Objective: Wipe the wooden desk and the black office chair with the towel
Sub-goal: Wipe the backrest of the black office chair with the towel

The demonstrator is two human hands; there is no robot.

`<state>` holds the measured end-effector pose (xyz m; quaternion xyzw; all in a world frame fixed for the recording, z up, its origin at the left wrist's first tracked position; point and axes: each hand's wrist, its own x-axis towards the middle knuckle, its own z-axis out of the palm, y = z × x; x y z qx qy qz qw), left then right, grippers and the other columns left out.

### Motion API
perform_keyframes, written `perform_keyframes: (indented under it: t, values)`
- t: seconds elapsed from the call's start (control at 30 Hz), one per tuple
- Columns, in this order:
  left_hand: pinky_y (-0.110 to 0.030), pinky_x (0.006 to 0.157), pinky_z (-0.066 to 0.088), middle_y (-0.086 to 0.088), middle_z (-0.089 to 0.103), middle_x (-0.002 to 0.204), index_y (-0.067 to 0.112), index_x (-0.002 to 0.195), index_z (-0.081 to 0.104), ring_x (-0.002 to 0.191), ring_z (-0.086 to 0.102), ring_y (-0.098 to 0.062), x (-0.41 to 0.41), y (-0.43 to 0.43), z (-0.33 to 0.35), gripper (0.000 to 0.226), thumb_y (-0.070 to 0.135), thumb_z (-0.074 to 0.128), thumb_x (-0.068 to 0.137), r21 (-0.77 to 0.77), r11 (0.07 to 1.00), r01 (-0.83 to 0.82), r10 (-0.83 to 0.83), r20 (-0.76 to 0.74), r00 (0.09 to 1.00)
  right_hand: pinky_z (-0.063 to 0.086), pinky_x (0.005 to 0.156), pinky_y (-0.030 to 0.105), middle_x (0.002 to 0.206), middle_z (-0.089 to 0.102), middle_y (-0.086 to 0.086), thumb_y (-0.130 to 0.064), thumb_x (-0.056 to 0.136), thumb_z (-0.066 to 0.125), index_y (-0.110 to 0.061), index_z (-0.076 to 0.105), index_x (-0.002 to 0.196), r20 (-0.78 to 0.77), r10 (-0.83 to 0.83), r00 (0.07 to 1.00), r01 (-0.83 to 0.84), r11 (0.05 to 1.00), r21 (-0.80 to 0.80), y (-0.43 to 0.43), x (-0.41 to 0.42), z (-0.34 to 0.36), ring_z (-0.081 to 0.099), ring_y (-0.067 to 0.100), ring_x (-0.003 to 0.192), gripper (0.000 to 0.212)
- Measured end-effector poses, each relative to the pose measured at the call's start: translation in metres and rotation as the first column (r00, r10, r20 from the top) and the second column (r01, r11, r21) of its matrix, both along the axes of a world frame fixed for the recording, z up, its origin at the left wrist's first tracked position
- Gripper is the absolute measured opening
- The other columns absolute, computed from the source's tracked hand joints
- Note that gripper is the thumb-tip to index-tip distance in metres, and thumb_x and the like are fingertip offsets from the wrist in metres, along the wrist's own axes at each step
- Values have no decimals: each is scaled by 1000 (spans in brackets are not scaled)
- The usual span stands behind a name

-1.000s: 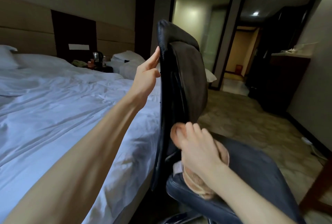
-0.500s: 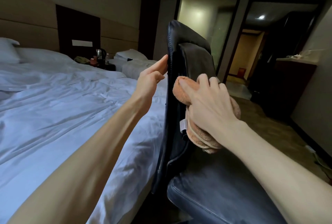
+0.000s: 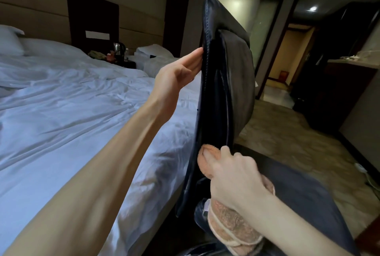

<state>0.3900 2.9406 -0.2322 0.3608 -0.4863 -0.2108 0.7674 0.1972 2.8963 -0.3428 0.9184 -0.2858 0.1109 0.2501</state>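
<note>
At far left a white pillow point(image 3: 10, 42) sits at the head of a bed point(image 3: 61, 101) with a rumpled white duvet, against a tan panelled headboard point(image 3: 30, 9). Beyond it a dark nightstand point(image 3: 125, 63) carries an electric kettle point(image 3: 118, 47) and small items too far off to name. A second bed point(image 3: 156, 58) with white pillows stands just past it.

The person's left arm reaches across the duvet. The left hand point(image 3: 176, 77) is relaxed, its fingers straight and close together, their tips touching the stitched rear edge of the backrest point(image 3: 226, 83) of the black office chair point(image 3: 211, 112). It grips nothing. The chair stands just beside the bed, seen nearly edge-on, with its backrest upright.

Low on the backrest, where it meets the seat point(image 3: 298, 194), the right hand point(image 3: 236, 175) presses a folded peach-coloured towel point(image 3: 232, 227) against the black leather. Its fingers are bent over the towel's upper end, with one fingertip lying on the pile, and the thumb is hidden. The rest of the towel hangs below the wrist and rests on the rear of the seat, a white label showing at its left edge.

To the right, patterned carpet point(image 3: 287, 132) runs to an open doorway point(image 3: 287, 54) and a lit corridor. A dark cabinet point(image 3: 339, 91) with a pale top stands against the right wall, and a white cable point(image 3: 362, 168) lies on the floor near the skirting. A corner of reddish-brown wood point(image 3: 370, 233) shows at the lower right edge, but too little of it is visible to say what piece it belongs to.
</note>
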Motion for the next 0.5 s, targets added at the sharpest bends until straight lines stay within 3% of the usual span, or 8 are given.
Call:
perform_keyframes:
  t: [0.07, 0.17, 0.27, 0.37, 0.5]
  values:
    - [-30, 112, 44, 0, 68, 135, 17, 136, 60, 127, 63, -11, 6, 0, -2, 63, -6, 28, 86, 1, 1000, -19, 19, -7, 1000, 20, 48, 29, 76, 54, 5, -32, 59, 66, -25, 73, 108, 56, 12, 998, -11, 1000, -13, 2, -7, 12, 52, 28, 48, 50]
    - [-33, 113, 45, 0, 72, 129, 13, 136, 63, 122, 65, -8, 13, -7, -22, 64, -11, 35, 84, 137, 976, -170, 172, -5, 985, 24, 48, 28, 87, 53, 5, -38, 76, 47, -23, 66, 128, 206, 59, 977, -37, 993, -110, 9, -15, 43, 54, 26, 58, 58]
    - [-23, 112, 44, 8, 66, 134, 12, 140, 62, 126, 60, 0, 0, -11, -58, 64, -15, 36, 87, 249, 928, -276, 245, 148, 958, 29, 49, 27, 94, 48, 6, -44, 84, 46, -23, 52, 145, 295, 55, 954, 8, 978, -209, 5, -12, 76, 53, 24, 67, 65]
    - [-14, 106, 43, 17, 65, 127, 16, 134, 66, 123, 57, 12, -19, -8, -86, 66, -17, 36, 86, 191, 927, -323, 274, 245, 930, 29, 52, 29, 102, 48, 9, -44, 87, 52, -23, 40, 155, 318, -3, 948, 78, 972, -223, -2, -3, 93, 55, 27, 76, 71]
    - [-16, 105, 45, 16, 66, 132, 17, 134, 67, 130, 55, 6, -23, -3, -103, 62, -6, 41, 83, 117, 936, -332, 292, 268, 918, 33, 52, 32, 102, 48, 10, -44, 88, 45, -19, 36, 157, 255, -43, 966, 91, 979, -181, 2, 3, 70, 56, 28, 78, 74]
